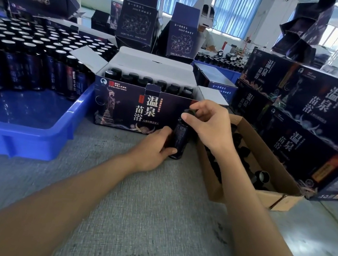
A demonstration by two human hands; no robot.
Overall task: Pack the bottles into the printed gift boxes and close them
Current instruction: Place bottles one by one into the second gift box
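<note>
Right now the right hand [206, 125] pinches the black cap [191, 111] on top of a dark bottle [179, 138], with its fingers [185, 116] curled in tight. The left hand [154, 147] wraps round the low part of the bottle, with its thumb across the front. The bottle is upright, with its bottom down by the grey mat [151, 202]. It is just in front of the right end of the open gift box [122, 107].

Rows of bottles [144, 80] fill that box, and its white flaps stick up. A brown box [274, 157] with small black parts sits just to the right. A blue tray [30, 130] with many more bottles is on the left. Shut gift boxes [321, 112] are piled on the far right.

The room is big and bright, with tall windows [235, 8] and blue blinds. Another person [207, 34] sits at the far side behind more boxes.
</note>
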